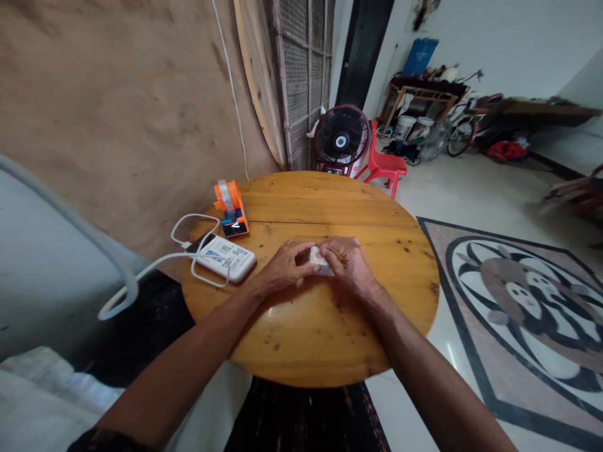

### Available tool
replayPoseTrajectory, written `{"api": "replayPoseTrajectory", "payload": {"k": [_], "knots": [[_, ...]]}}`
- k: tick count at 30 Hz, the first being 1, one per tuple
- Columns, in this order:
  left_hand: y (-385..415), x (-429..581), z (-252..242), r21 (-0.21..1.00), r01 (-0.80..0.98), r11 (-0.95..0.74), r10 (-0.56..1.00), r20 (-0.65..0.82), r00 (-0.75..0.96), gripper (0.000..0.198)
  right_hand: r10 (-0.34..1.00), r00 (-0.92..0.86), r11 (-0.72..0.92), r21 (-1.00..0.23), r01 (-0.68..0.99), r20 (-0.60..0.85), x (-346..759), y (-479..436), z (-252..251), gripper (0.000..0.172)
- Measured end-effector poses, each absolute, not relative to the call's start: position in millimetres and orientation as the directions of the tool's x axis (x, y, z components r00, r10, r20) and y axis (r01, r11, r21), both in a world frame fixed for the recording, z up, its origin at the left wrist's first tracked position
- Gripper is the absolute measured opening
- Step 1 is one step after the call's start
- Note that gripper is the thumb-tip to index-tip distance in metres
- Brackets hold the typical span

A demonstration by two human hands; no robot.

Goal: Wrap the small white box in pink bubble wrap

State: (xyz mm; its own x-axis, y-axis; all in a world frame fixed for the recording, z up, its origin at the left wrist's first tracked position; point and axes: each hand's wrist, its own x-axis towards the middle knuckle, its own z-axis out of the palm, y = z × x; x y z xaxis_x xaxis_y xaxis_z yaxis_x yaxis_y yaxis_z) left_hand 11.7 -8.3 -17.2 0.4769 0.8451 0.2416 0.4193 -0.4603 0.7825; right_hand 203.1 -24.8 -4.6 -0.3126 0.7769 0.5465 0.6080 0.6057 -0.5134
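Over the middle of the round wooden table [292, 339], both hands are closed around a small whitish box [325, 269]. My left hand [289, 263] grips its left end between thumb and fingers. My right hand [348, 260] holds the other end, with the thumb bent over the top. Fingers cover much of the box, and its markings are too blurred to read. To the left of my left hand lies a white power bank [235, 256] with a white cable. Behind that stands an orange and blue tape dispenser [233, 207] with a roll of clear tape.
A fan [342, 141] and a red plastic chair [384, 164] stand beyond the table's far edge. A thick white cable [89, 229] hangs in the left foreground. On the right floor is a panda-patterned design [527, 301]. A bicycle [460, 135] stands farther back.
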Motion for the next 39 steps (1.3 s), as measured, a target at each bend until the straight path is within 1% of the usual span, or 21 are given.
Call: {"api": "replayPoseTrajectory", "payload": {"k": [2,4,6,7,9,10,11,13,14,15,16,19,23,26,28,30,32,34,35,37,39], "knots": [[-6,11,-19,0.79,0.404,-0.462,0.841,0.245,0.483,0.051,0.773,-0.314,0.611,-0.512,0.604,0.552,203,-27,-3,0.021],[-6,10,-21,0.805,0.37,-0.463,0.829,0.246,0.502,0.054,0.775,-0.271,0.603,-0.542,0.585,0.571,205,-31,-2,0.019],[-6,8,-22,0.817,0.357,-0.452,0.825,0.231,0.515,0.062,0.793,-0.157,0.57,-0.624,0.535,0.589,211,-33,-1,0.02],[-6,7,-22,0.826,0.359,-0.435,0.831,0.215,0.513,0.068,0.816,-0.096,0.535,-0.682,0.499,0.57,216,-33,-1,0.021],[-7,5,-22,0.852,0.352,-0.389,0.845,0.177,0.504,0.083,0.89,-0.053,0.431,-0.796,0.425,0.454,228,-31,-2,0.025],[-8,5,-22,0.866,0.34,-0.366,0.85,0.162,0.502,0.088,0.928,-0.091,0.366,-0.837,0.407,0.362,235,-30,-4,0.031],[-8,4,-22,0.876,0.332,-0.35,0.851,0.15,0.502,0.092,0.95,-0.156,0.312,-0.859,0.407,0.271,241,-28,-6,0.042],[-9,3,-22,0.87,0.344,-0.353,0.851,0.145,0.506,0.09,0.948,-0.288,0.255,-0.863,0.437,0.134,248,-26,-12,0.068],[-9,3,-22,0.855,0.364,-0.37,0.848,0.15,0.509,0.085,0.938,-0.332,0.256,-0.851,0.459,0.103,249,-26,-14,0.077],[-9,4,-21,0.835,0.387,-0.391,0.846,0.159,0.51,0.08,0.931,-0.353,0.27,-0.833,0.483,0.097,248,-26,-16,0.081],[-9,4,-21,0.814,0.409,-0.411,0.844,0.171,0.508,0.074,0.928,-0.356,0.289,-0.811,0.508,0.108,245,-26,-17,0.082],[-9,6,-20,0.77,0.445,-0.458,0.845,0.222,0.486,0.061,0.933,-0.317,0.331,-0.747,0.576,0.169,233,-29,-15,0.072],[-7,7,-23,0.739,0.464,-0.489,0.845,0.267,0.464,0.057,0.937,-0.303,0.333,-0.702,0.63,0.173,225,-31,-8,0.065],[-6,6,-24,0.725,0.479,-0.496,0.836,0.247,0.49,0.058,0.929,-0.337,0.34,-0.701,0.627,0.149,226,-32,-6,0.064],[-7,5,-24,0.711,0.5,-0.494,0.832,0.22,0.509,0.066,0.924,-0.344,0.353,-0.727,0.589,0.17,226,-33,-5,0.066],[-8,3,-22,0.698,0.525,-0.487,0.834,0.195,0.516,0.077,0.92,-0.302,0.381,-0.75,0.541,0.249,226,-34,-4,0.059],[-9,2,-21,0.712,0.523,-0.468,0.843,0.182,0.507,0.082,0.904,-0.234,0.427,-0.746,0.511,0.357,223,-34,-4,0.045],[-9,1,-20,0.734,0.504,-0.455,0.85,0.19,0.491,0.079,0.868,-0.209,0.49,-0.71,0.506,0.45,219,-32,-5,0.032],[-9,0,-20,0.739,0.495,-0.457,0.851,0.201,0.485,0.076,0.849,-0.218,0.52,-0.686,0.509,0.482,218,-31,-5,0.028],[-9,0,-19,0.742,0.479,-0.469,0.847,0.225,0.482,0.069,0.823,-0.243,0.557,-0.642,0.527,0.514,215,-30,-7,0.023],[-9,1,-18,0.751,0.47,-0.464,0.851,0.231,0.471,0.064,0.818,-0.244,0.558,-0.617,0.555,0.52,213,-30,-9,0.023]]}}
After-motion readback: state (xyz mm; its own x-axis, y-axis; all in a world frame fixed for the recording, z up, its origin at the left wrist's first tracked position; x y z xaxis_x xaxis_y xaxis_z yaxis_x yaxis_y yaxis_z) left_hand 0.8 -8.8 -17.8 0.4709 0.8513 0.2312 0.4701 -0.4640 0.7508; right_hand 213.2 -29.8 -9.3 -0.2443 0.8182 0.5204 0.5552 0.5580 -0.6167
